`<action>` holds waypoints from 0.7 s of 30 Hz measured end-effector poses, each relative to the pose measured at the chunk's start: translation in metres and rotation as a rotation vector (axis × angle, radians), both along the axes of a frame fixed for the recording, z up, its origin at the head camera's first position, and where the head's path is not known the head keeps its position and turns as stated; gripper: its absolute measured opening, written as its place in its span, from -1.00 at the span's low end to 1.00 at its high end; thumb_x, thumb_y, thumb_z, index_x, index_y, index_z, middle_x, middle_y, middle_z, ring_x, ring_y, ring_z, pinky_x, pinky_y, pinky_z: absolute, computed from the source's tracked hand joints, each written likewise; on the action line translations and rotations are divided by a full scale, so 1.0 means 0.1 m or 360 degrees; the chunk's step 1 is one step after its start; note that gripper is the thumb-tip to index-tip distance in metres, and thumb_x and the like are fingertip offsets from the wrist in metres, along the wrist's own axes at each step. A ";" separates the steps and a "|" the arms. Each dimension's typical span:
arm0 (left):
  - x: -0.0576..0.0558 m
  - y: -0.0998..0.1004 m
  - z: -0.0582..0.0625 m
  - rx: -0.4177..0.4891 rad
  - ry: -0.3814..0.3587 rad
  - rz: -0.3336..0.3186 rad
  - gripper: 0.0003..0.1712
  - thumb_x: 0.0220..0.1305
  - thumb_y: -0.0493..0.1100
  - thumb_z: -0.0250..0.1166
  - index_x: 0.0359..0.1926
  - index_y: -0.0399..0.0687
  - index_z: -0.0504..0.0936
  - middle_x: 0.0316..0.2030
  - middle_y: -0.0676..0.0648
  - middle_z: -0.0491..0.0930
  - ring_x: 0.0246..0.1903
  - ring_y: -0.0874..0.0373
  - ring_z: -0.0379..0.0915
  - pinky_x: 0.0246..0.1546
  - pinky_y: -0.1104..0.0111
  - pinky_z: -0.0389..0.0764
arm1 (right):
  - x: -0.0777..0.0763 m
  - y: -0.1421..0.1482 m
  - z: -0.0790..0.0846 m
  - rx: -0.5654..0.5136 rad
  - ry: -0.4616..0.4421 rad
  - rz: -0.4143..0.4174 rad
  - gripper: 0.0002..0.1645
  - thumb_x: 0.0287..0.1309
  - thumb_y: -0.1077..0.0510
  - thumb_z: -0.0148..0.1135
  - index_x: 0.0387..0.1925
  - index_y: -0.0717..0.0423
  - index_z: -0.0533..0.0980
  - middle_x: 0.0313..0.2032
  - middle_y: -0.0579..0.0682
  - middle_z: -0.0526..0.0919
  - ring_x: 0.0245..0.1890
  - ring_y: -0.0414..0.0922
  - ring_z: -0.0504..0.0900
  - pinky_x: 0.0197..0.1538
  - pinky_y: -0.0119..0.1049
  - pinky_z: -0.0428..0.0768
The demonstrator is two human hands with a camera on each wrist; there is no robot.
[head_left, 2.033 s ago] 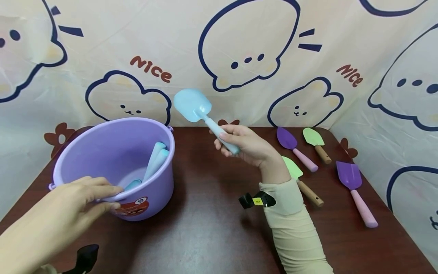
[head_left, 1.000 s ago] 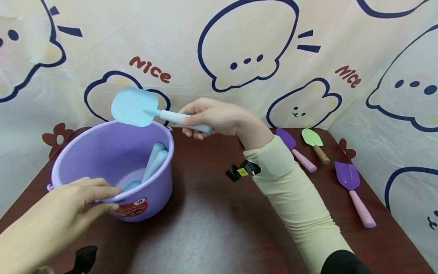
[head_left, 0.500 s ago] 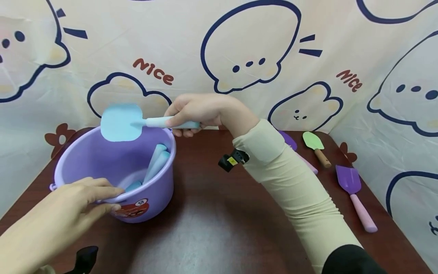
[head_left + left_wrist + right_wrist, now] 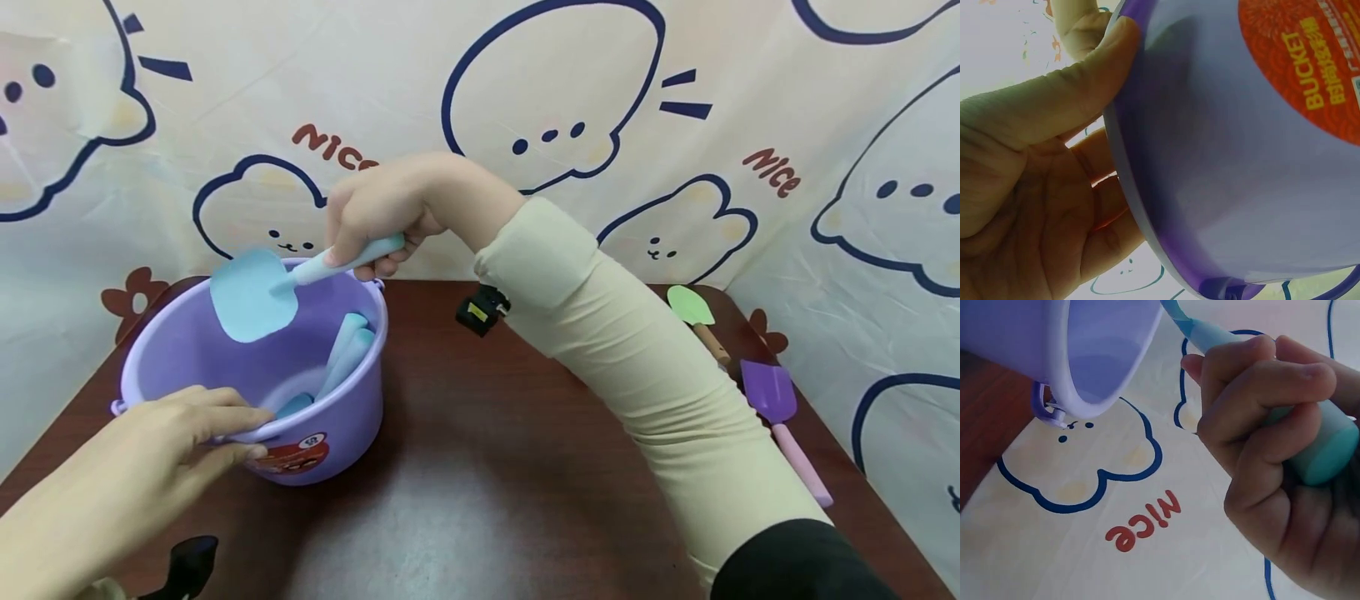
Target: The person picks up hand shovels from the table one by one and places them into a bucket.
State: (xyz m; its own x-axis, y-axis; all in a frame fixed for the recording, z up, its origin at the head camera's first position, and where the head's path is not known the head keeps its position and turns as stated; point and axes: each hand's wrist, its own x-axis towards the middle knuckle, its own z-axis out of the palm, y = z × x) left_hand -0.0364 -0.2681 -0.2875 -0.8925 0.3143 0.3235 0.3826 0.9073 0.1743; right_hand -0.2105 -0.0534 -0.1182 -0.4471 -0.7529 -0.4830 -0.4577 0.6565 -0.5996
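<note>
A light blue trowel (image 4: 255,296) is held by its handle in my right hand (image 4: 375,217), blade angled down over the mouth of the purple bucket (image 4: 360,433). In the right wrist view, curled fingers wrap the trowel's handle (image 4: 1330,450). My left hand (image 4: 168,442) pinches the bucket's near rim, thumb outside and fingers over the edge. The left wrist view shows that thumb against the bucket wall (image 4: 1229,169), beside a red label. Inside the bucket, light blue handles (image 4: 347,354) lean on the right wall; what they belong to is mostly hidden.
At the table's right side lie a green trowel (image 4: 692,305) with a wooden handle and a purple trowel (image 4: 769,392) with a pink handle. My right forearm (image 4: 637,358) crosses above the brown table (image 4: 465,500). A printed curtain (image 4: 555,75) stands behind and around it.
My right hand has carried the light blue trowel leftward to above the bucket, and the blade has tipped downward. My forearm now covers two trowels visible earlier. The left hand stays on the rim.
</note>
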 end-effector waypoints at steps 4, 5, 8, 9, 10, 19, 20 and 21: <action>-0.03 -0.01 0.00 -0.0007 -0.0026 0.0000 -0.66 -0.14 -0.14 0.62 -0.27 0.27 0.78 -0.37 0.32 0.59 -0.38 0.41 0.39 -0.43 0.44 0.56 | 0.03 -0.11 0.04 0.0083 0.0092 0.0061 -0.70 0.42 0.10 0.07 -0.27 0.20 0.65 -0.62 -0.04 0.54 -0.71 -0.24 0.39 -0.59 -0.50 0.36; -0.03 -0.01 0.00 -0.0007 -0.0023 -0.0002 -0.66 -0.14 -0.14 0.62 -0.27 0.28 0.77 -0.38 0.33 0.58 -0.38 0.42 0.39 -0.43 0.45 0.56 | 0.04 -0.14 0.03 0.0092 0.0103 0.0065 -0.71 0.41 0.10 0.08 -0.26 0.20 0.65 -0.61 -0.04 0.55 -0.72 -0.24 0.39 -0.59 -0.50 0.37; -0.03 -0.01 0.00 0.0003 -0.0013 -0.0021 -0.67 -0.12 -0.14 0.61 -0.27 0.28 0.77 -0.38 0.34 0.56 -0.39 0.44 0.36 -0.44 0.47 0.54 | 0.06 -0.22 0.01 0.0149 0.0133 0.0066 -0.73 0.40 0.10 0.10 -0.23 0.19 0.63 -0.59 -0.03 0.56 -0.72 -0.24 0.40 -0.60 -0.50 0.37; -0.03 0.00 0.00 0.0004 0.0002 -0.0023 -0.68 -0.12 -0.14 0.61 -0.27 0.28 0.78 -0.39 0.35 0.56 -0.39 0.44 0.35 -0.45 0.47 0.52 | 0.07 -0.26 0.00 0.0183 0.0148 0.0069 -0.75 0.40 0.09 0.11 -0.21 0.17 0.61 -0.58 -0.03 0.56 -0.71 -0.24 0.40 -0.59 -0.50 0.38; -0.03 0.00 0.00 0.0012 -0.0014 -0.0019 -0.68 -0.11 -0.15 0.61 -0.27 0.26 0.78 -0.38 0.34 0.57 -0.39 0.43 0.35 -0.45 0.47 0.52 | 0.08 -0.30 -0.01 0.0228 0.0170 0.0074 -0.76 0.40 0.08 0.11 -0.20 0.15 0.60 -0.57 -0.04 0.56 -0.70 -0.24 0.41 -0.59 -0.49 0.38; -0.03 -0.02 0.00 -0.0011 -0.0034 0.0007 -0.63 -0.14 -0.16 0.62 -0.24 0.27 0.78 -0.37 0.35 0.58 -0.38 0.44 0.35 -0.45 0.48 0.51 | 0.14 -0.66 -0.09 0.0654 0.0370 0.0134 -0.78 0.42 -0.03 0.08 -0.09 -0.02 0.34 -0.62 -0.13 0.53 -0.73 -0.23 0.35 -0.64 -0.42 0.25; -0.03 -0.03 0.00 -0.0010 -0.0029 0.0006 -0.63 -0.14 -0.16 0.62 -0.24 0.27 0.78 -0.37 0.35 0.58 -0.38 0.44 0.35 -0.45 0.48 0.52 | 0.14 -0.70 -0.10 0.0684 0.0386 0.0134 -0.78 0.42 -0.04 0.09 -0.10 -0.02 0.34 -0.62 -0.14 0.54 -0.74 -0.23 0.35 -0.65 -0.42 0.25; -0.03 -0.03 -0.01 -0.0009 -0.0033 0.0007 -0.63 -0.14 -0.16 0.62 -0.24 0.27 0.78 -0.37 0.36 0.58 -0.38 0.44 0.35 -0.44 0.47 0.53 | 0.14 -0.72 -0.11 0.0709 0.0404 0.0145 -0.77 0.41 -0.05 0.09 -0.11 -0.03 0.34 -0.63 -0.14 0.55 -0.74 -0.23 0.35 -0.66 -0.42 0.24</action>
State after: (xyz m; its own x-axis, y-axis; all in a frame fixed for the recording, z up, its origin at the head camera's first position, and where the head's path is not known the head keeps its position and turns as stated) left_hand -0.0395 -0.2707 -0.2880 -0.9003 0.3122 0.3033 0.3752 0.9099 0.1771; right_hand -0.1961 -0.1256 -0.1288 -0.5342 -0.5403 -0.6502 -0.6195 0.7735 -0.1338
